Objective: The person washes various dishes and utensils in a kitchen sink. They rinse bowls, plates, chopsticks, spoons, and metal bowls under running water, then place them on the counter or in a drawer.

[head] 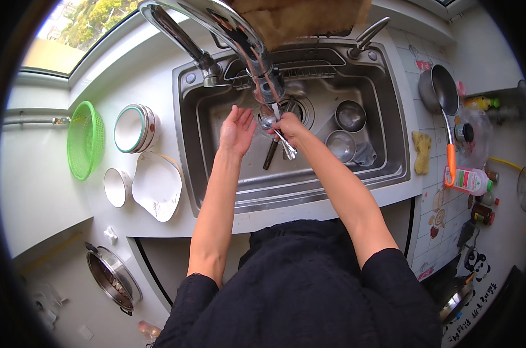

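In the stainless steel sink [228, 169], my right hand [290, 127] grips a bunch of metal spoons [288, 148] just below the chrome faucet [263, 74]. Water seems to run over the spoons' upper ends. My left hand [237, 132] is held apart to the left, palm up with fingers spread, and holds nothing. Beneath the right hand a dark-handled utensil [270, 155] lies on the sink floor, partly hidden. Two metal bowls [350, 116] and a grey cloth [365, 154] rest at the sink's right side.
On the left counter stand a green plastic basket [85, 140], stacked bowls [130, 128], a small bowl [116, 187] and a white dish [156, 185]. At right are a yellow cloth [421, 153], a saucepan [439, 90] with an orange-tipped handle and several bottles [468, 180]. A wire rack [306, 69] spans the sink's back.
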`<state>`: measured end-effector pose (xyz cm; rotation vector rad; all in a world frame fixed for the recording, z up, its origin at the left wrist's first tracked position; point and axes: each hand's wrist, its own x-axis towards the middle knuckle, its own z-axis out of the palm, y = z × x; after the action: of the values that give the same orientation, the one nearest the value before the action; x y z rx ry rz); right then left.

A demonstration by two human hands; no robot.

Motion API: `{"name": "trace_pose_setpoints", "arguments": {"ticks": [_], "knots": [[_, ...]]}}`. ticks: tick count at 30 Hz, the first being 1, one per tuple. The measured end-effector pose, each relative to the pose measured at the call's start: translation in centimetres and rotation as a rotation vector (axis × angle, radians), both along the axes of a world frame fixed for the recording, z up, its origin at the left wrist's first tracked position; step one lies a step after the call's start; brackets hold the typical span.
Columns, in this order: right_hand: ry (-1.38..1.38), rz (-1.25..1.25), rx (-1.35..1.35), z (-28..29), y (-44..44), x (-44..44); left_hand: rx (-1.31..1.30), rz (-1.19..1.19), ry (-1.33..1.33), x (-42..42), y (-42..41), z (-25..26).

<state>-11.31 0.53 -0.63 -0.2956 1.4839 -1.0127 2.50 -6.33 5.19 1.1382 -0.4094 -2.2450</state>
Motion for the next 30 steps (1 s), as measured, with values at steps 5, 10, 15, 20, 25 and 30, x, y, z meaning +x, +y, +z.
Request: {"name": "trace_pose_setpoints", "arguments": {"ticks": [5,10,15,20,25,30], "knots": [[-0.276,-0.151,0.187,-2.6,0.8,-0.2,-0.129,0.021,0.438,-0.2,-3.3,5.2],[0.352,-0.083,0.129,-2.2,3.2,-0.3,0.026,-0.064,0.815,-1.6,-7.3,7.7],[0.475,-0.352,-0.138,-2.3,3.9,-1.5,-0.260,-0.252,0.607,-3.2,-7.3,5.0],[-0.270,-0.619,-0.220,2.9,4.3,-1.9,-0.680,-0.591,-0.475,-4.0,3.7,-0.9],[-0.429,-0.624,-0.378,3.8,5.9,-0.2,-0.682,-0.980,-0.608,-3.0,8.9,-2.3],[-0.524,-0.500,-0.586,10.4,6.5,-1.5,-1.230,-0.852,-0.745,-3.1,5.7,0.3]]}}
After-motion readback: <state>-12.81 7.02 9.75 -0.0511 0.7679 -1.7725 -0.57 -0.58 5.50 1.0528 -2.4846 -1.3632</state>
